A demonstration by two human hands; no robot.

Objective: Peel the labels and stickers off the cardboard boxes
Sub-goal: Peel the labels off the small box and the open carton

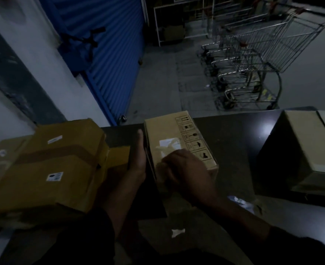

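A long cardboard box (165,129) with printed handling symbols lies on the dark counter (234,142) in the middle. A partly torn white label (169,145) sits on its top face. My left hand (138,155) lies flat with straight fingers against the box's left side. My right hand (184,171) rests on the near part of the top, fingers curled at the label's near edge; whether they pinch it is too dark to tell.
Stacked tan boxes (48,165) with small white stickers (55,176) stand at the left. A large box (306,150) sits at the right. Torn label scraps (177,232) lie near me. Beyond the counter are shopping trolleys (253,60) and a blue shutter (108,44).
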